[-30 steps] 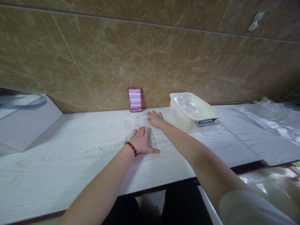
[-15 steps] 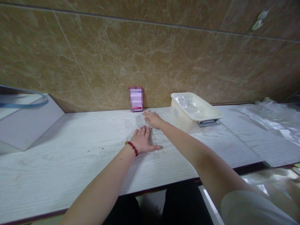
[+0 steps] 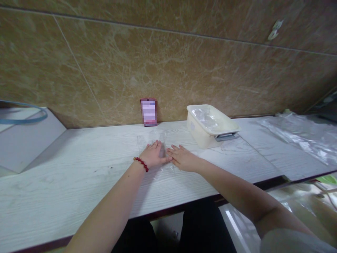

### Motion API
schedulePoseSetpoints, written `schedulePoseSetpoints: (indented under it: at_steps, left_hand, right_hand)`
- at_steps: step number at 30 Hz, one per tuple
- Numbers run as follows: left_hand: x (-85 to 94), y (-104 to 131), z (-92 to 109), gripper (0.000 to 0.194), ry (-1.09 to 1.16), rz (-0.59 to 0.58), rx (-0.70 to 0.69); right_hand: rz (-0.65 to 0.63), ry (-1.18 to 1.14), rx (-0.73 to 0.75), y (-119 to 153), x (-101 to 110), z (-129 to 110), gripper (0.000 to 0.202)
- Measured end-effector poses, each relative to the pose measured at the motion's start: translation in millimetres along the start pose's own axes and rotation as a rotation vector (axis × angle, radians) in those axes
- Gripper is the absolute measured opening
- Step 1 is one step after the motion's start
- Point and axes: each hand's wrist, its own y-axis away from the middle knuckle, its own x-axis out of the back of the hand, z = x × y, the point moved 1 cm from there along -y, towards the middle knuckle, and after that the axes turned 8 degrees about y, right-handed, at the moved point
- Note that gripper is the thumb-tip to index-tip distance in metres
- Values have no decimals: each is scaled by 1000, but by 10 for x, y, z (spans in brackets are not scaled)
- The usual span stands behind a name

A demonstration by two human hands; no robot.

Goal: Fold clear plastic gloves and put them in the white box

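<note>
A clear plastic bag [image 3: 152, 136] lies flat on the white wood-grain table [image 3: 110, 196], its edges hard to make out. Palm down on it rests my left hand [image 3: 153, 155], fingers stretched out and a red bead bracelet [image 3: 142, 163] at the wrist. My right hand [image 3: 184, 159] lies flat just to the right, its fingertips near or touching the left thumb. Neither hand grips anything. Parts of the bag are hidden under the hands.
A phone [image 3: 149, 112] leans against the brown marbled wall [image 3: 168, 70]. To the right stands a cream plastic bin [image 3: 200, 131] with clear plastic inside. More clear plastic sheets [image 3: 302, 130] lie far right. A white box [image 3: 28, 140] with a blue strap [image 3: 23, 121] stands left.
My right hand has drawn back toward me, from beyond the left hand to beside its thumb. The left hand stays flat on the bag. The view has shifted slightly.
</note>
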Motion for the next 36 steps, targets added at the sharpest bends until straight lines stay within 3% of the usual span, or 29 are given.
schedulePoseSetpoints:
  at_steps: [8, 16, 19, 22, 26, 31, 36]
  left_hand:
    - [88, -62, -71, 68, 63, 136, 39]
    - [704, 294, -257, 48, 35, 383, 11]
    - [890, 412, -265, 45, 33, 370, -12]
    - [967, 462, -288, 40, 25, 298, -101]
    - [897, 535, -411, 31, 66, 65, -218]
    - [737, 708, -507, 24, 153, -186, -153]
    - [623, 761, -369, 24, 174, -320, -94]
  right_hand:
    - [-10, 7, 19, 120, -19, -78, 46]
    - [57, -111, 23, 44, 140, 84, 40]
    - [77, -149, 56, -26, 235, 174, 38]
    - [135, -182, 92, -97, 271, 240, 37]
    - [233, -245, 107, -103, 244, 280, 33]
    - [174, -306, 253, 7, 233, 248, 26]
    - [109, -299, 407, 89, 275, 146, 28]
